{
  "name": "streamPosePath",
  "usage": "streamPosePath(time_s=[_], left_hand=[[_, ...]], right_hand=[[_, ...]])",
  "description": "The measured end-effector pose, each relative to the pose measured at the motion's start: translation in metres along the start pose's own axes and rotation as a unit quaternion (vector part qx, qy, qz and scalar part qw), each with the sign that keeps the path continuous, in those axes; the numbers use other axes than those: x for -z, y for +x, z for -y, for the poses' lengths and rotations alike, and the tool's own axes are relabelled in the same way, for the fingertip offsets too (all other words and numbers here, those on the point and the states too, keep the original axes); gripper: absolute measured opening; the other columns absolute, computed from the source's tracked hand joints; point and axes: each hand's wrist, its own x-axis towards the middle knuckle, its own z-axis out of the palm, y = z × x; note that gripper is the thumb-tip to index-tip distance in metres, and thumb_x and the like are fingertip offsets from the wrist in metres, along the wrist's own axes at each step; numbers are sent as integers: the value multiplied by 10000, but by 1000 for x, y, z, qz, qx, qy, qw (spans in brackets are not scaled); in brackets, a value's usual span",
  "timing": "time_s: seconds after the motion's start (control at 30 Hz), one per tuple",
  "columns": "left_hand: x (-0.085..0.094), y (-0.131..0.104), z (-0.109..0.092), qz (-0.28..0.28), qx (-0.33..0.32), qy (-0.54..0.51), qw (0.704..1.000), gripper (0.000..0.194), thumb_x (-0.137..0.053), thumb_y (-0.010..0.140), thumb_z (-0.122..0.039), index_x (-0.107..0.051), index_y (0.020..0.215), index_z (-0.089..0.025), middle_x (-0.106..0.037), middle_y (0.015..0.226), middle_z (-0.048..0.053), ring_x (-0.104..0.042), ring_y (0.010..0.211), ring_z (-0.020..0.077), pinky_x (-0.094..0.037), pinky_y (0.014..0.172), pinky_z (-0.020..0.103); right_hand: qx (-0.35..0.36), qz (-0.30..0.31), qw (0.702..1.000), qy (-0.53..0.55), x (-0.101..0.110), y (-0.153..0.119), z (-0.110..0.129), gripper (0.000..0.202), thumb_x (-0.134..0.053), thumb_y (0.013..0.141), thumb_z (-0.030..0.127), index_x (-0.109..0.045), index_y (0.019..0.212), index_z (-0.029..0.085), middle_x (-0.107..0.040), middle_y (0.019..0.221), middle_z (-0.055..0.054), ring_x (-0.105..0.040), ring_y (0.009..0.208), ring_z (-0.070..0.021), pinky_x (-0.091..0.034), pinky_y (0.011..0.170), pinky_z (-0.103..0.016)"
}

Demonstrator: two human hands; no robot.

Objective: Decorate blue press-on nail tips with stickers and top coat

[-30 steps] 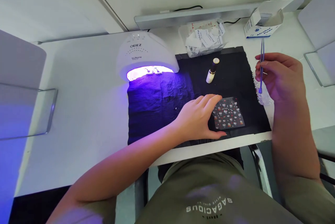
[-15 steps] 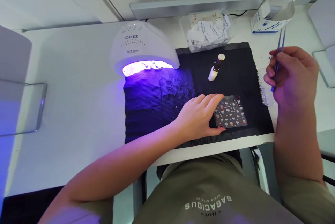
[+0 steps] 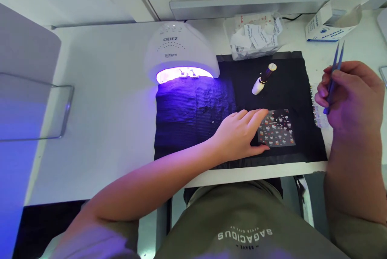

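Observation:
My left hand [image 3: 238, 134] rests on the black mat with thumb and fingers apart, its fingertips touching the left edge of a clear sticker sheet [image 3: 276, 130] printed with small red and white figures. Raised at the right, my right hand [image 3: 352, 93] is closed around blue-grey tweezers [image 3: 333, 74], whose tips point up and away from me. Behind the sheet a small bottle [image 3: 258, 86] with a dark, gold-topped cap leans on the mat. A white lamp [image 3: 181, 49] glows purple at the left, with small pieces [image 3: 193, 73] on holders at its opening.
The black mat [image 3: 290, 89] covers part of the white table [image 3: 105, 101]. At the back are a clear tub of alcohol pad packets [image 3: 256, 37] and an open alcohol pads box [image 3: 329, 25]. A case of small gems [image 3: 319, 113] lies partly behind my right hand.
The view has shifted, so the tabletop things appear further right. In my right hand the tweezers have tilted slightly. My left hand stays at the sheet's edge.

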Motion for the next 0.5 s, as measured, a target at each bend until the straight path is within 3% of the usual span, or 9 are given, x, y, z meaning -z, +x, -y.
streamPosePath(time_s=[0.23,0.5], left_hand=[[-1,1,0,12,-8,18,1000,780,-765,1098,-517,-474,1659,-60,-734,1598,228,-794,1268,339,-658,1088,481],[0,1,-2,32,3,27,999,748,-729,1117,-487,-481,1667,-45,-735,1601,225,-787,1225,333,-653,1080,477]], right_hand=[[-13,-29,999,-4,-4,0,4,266,-828,526,179,-717,764,218,-726,699,5,-564,475,-140,-305,313,-235],[36,-60,997,-4,-2,4,-3,316,-799,566,189,-699,855,269,-739,678,52,-574,448,-155,-308,310,-238]])
